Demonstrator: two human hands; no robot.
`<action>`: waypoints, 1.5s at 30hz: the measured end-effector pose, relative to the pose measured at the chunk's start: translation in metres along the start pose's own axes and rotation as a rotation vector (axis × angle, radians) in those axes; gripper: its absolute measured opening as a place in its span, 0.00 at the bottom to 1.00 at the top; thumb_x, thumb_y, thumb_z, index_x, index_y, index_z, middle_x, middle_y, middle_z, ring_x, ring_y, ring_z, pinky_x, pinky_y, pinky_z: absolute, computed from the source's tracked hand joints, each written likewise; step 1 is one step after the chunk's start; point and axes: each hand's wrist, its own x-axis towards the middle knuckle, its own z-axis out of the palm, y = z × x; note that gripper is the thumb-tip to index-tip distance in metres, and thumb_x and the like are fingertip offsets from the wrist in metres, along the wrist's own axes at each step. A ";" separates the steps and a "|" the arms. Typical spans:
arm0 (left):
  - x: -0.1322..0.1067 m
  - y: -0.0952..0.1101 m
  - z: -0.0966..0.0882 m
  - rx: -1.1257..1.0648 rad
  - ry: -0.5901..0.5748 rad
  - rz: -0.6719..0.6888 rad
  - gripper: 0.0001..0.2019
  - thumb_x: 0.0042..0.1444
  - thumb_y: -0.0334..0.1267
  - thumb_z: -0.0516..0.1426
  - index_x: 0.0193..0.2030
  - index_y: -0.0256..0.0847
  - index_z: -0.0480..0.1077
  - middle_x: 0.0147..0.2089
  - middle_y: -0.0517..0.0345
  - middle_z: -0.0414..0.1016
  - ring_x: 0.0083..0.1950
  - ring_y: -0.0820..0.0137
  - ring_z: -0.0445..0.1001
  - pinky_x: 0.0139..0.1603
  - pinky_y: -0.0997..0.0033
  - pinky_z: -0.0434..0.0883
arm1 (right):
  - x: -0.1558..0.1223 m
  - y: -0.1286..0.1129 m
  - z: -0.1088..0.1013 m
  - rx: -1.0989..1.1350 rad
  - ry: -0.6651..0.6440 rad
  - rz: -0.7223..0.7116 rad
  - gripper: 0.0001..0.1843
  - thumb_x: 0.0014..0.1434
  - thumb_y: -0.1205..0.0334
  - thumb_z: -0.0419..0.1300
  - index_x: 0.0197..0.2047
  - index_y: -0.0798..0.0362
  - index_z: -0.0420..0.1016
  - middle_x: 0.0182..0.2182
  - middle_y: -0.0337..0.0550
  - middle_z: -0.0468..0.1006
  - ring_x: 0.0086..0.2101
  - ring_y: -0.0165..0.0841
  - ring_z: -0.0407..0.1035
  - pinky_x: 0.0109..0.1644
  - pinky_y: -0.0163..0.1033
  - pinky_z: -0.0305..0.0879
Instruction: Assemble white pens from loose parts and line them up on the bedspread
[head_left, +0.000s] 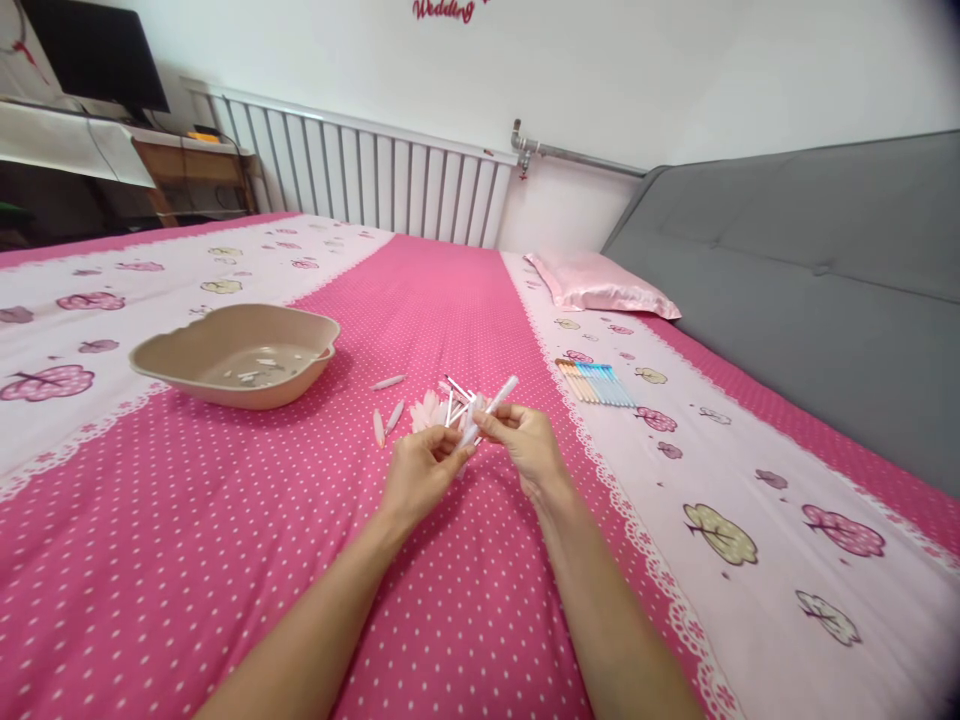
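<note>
Over a loose pile of parts, my left hand (429, 466) is closed, pinching the lower end of a whitish, translucent pen barrel (502, 394). My right hand (529, 440) is closed too, its thumb and fingers on the same barrel higher up. The barrel tilts up to the right. Just behind the hands lie thin white sticks (457, 388) with dark tips and a heap of pale pink pieces (428, 411), partly hidden by my fingers. Left of the heap are a few separate pale tapered pieces (388, 382).
A beige plastic basin (225, 392) with small white bits inside stands to the left. On the right, several pens (598, 384) with orange and blue ends lie in a row. Behind them are a pink pillow (600, 284) and a grey headboard (810, 250).
</note>
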 end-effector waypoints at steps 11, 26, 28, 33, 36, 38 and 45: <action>0.002 0.008 -0.006 -0.396 -0.224 -0.267 0.15 0.43 0.45 0.63 0.29 0.32 0.74 0.23 0.55 0.73 0.22 0.75 0.68 0.27 0.75 0.66 | 0.002 -0.003 -0.010 0.035 -0.131 0.037 0.16 0.36 0.56 0.70 0.27 0.57 0.77 0.23 0.41 0.78 0.26 0.29 0.71 0.37 0.37 0.67; -0.002 0.004 -0.004 -0.872 -0.418 -0.511 0.08 0.49 0.38 0.61 0.32 0.34 0.74 0.22 0.56 0.71 0.17 0.81 0.64 0.17 0.82 0.63 | -0.003 -0.014 -0.012 0.135 -0.339 0.073 0.13 0.38 0.56 0.70 0.26 0.54 0.77 0.24 0.38 0.77 0.27 0.29 0.70 0.35 0.35 0.65; -0.003 0.006 -0.005 -0.906 -0.437 -0.497 0.08 0.49 0.39 0.61 0.31 0.35 0.74 0.21 0.58 0.69 0.16 0.82 0.62 0.16 0.83 0.61 | -0.005 -0.015 -0.011 0.167 -0.367 0.072 0.13 0.38 0.55 0.70 0.27 0.52 0.77 0.24 0.37 0.77 0.27 0.29 0.69 0.33 0.35 0.65; -0.006 0.010 -0.008 -0.975 -0.532 -0.480 0.10 0.48 0.41 0.61 0.31 0.34 0.74 0.17 0.62 0.62 0.15 0.82 0.59 0.14 0.85 0.58 | -0.006 -0.014 -0.009 0.231 -0.397 0.038 0.10 0.40 0.57 0.69 0.28 0.51 0.77 0.25 0.36 0.76 0.27 0.28 0.69 0.33 0.34 0.65; -0.004 0.013 -0.006 -0.918 -0.487 -0.454 0.11 0.49 0.43 0.60 0.32 0.35 0.74 0.17 0.64 0.62 0.15 0.82 0.59 0.16 0.83 0.58 | -0.005 -0.013 -0.009 0.233 -0.377 0.031 0.12 0.41 0.57 0.69 0.31 0.50 0.78 0.26 0.37 0.78 0.26 0.28 0.69 0.33 0.36 0.66; -0.003 0.012 -0.003 -0.745 -0.403 -0.361 0.12 0.50 0.45 0.59 0.32 0.36 0.74 0.19 0.62 0.66 0.18 0.80 0.63 0.21 0.80 0.62 | -0.004 -0.012 -0.007 0.216 -0.326 0.037 0.14 0.41 0.58 0.69 0.34 0.51 0.78 0.28 0.38 0.79 0.27 0.28 0.70 0.35 0.37 0.67; -0.003 0.001 -0.002 0.320 0.183 0.154 0.12 0.51 0.44 0.57 0.37 0.40 0.75 0.31 0.56 0.77 0.29 0.70 0.71 0.33 0.72 0.64 | -0.005 -0.007 0.002 -0.051 0.000 0.047 0.14 0.40 0.54 0.68 0.27 0.56 0.78 0.22 0.40 0.76 0.25 0.28 0.70 0.30 0.33 0.62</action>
